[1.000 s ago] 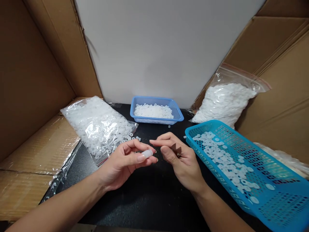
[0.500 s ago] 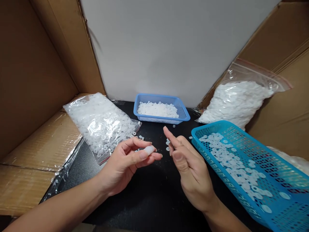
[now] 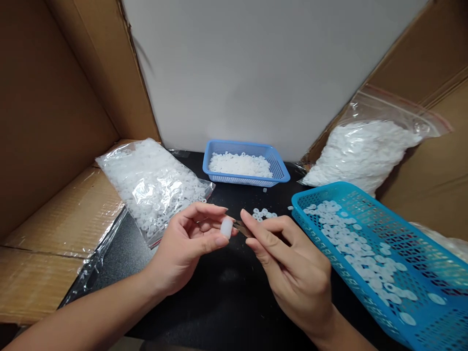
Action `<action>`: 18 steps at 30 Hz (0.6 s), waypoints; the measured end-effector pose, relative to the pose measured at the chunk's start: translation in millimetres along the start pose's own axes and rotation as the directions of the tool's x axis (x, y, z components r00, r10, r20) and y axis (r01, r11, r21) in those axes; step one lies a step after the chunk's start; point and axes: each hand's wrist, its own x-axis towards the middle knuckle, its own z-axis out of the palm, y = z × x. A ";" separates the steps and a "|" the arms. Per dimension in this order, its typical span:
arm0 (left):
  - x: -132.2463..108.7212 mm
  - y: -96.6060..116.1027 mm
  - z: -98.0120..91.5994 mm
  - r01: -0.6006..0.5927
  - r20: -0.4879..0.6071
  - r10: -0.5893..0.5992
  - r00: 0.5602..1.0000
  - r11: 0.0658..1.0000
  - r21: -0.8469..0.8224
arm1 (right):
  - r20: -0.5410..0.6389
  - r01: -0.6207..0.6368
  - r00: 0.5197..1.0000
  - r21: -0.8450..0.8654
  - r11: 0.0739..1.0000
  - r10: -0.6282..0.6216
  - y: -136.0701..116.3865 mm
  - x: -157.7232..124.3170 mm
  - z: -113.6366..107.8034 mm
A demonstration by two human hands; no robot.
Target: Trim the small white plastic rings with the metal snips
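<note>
Between the thumb and fingers of my left hand (image 3: 193,234) is a small white plastic piece (image 3: 226,227), round-edged and held on its side. My right hand (image 3: 288,258) pinches a thin pointed metal blade (image 3: 243,228), its tip pointing left at the white piece. Whether tip and piece touch I cannot tell; most of the tool is hidden in the fingers. Just beyond my right fingertips, several small white rings (image 3: 263,213) lie on the black table (image 3: 226,292).
A blue basket (image 3: 248,182) of small white rings stands at the back. On the right, a larger turquoise basket (image 3: 340,265) holds white round pieces. Filled clear bags lie at left (image 3: 153,180) and back right (image 3: 360,151). Cardboard walls (image 3: 84,63) flank the table.
My right hand has moved left and turned, bringing the blade up to the white piece. The left fingers have tilted the piece more upright. The ring pile shows more fully.
</note>
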 end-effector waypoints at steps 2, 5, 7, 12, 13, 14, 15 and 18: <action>0.2 -0.8 -0.4 -0.057 -0.006 0.057 0.998 0.998 0.036 | 0.007 0.026 1.000 -0.032 0.999 -0.026 -1.4 0.3 -1.3; 0.8 -0.6 -0.4 -0.113 -0.001 0.113 0.994 0.991 0.068 | 0.010 0.058 0.998 -0.075 0.995 -0.058 -2.6 1.3 -2.8; 1.2 -0.4 -0.3 -0.138 0.013 0.138 0.990 0.987 0.077 | 0.005 0.076 0.997 -0.097 0.992 -0.076 -2.6 1.7 -3.3; 1.3 -0.1 0.6 -0.178 0.027 0.177 0.984 0.981 0.076 | -0.002 0.093 0.996 -0.112 0.989 -0.094 -1.5 0.3 -1.8; 0.9 0.1 0.9 -0.177 0.018 0.177 0.984 0.981 0.081 | 0.004 0.091 0.996 -0.117 0.989 -0.091 -1.5 0.0 -1.4; 0.4 0.4 1.1 -0.175 0.005 0.175 0.985 0.981 0.089 | 0.009 0.092 0.996 -0.124 0.988 -0.092 -1.6 -0.3 -1.1; -0.2 0.6 1.3 -0.171 -0.003 0.172 0.985 0.980 0.099 | 0.012 0.093 0.996 -0.131 0.987 -0.092 -1.7 -0.4 -0.8; -1.8 1.0 1.3 -0.163 -0.006 0.165 0.986 0.979 0.126 | 0.015 0.096 0.995 -0.149 0.984 -0.095 -2.6 -0.1 -0.5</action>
